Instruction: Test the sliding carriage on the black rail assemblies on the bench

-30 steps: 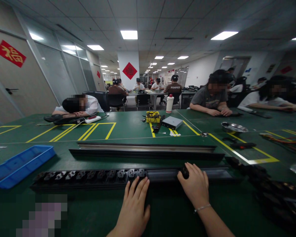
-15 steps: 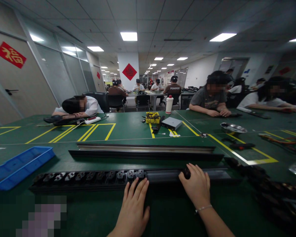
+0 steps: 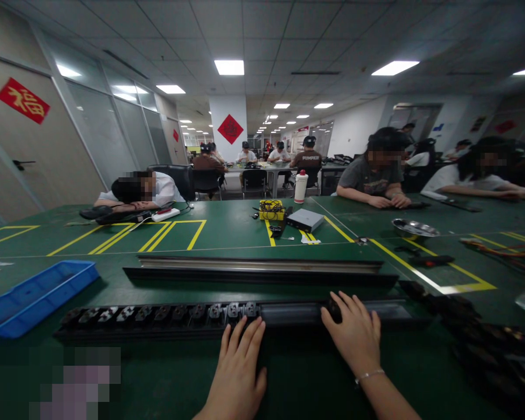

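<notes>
A long black channel point(image 3: 291, 313) lies across the table in front of me. Several black socket modules point(image 3: 162, 314) sit in a row along its left part, while its right part shows a smooth inner surface. My left hand point(image 3: 238, 364) lies palm down with fingers extended, the fingertips on the channel's near edge by the last modules of the row. Over the right part, my right hand point(image 3: 354, 332) curls its thumb and fingers round another black socket module point(image 3: 334, 310), partly hidden by the hand.
A second long black channel point(image 3: 262, 274) lies behind the first. At the left stands a blue tray point(image 3: 39, 294); at the right is a pile of dark parts point(image 3: 490, 350). Farther back are a metal bowl point(image 3: 415, 227), a grey box point(image 3: 305, 220) and people at the table.
My right hand has shifted slightly right along the channel with the socket module. My left hand stays at about the same place by the row.
</notes>
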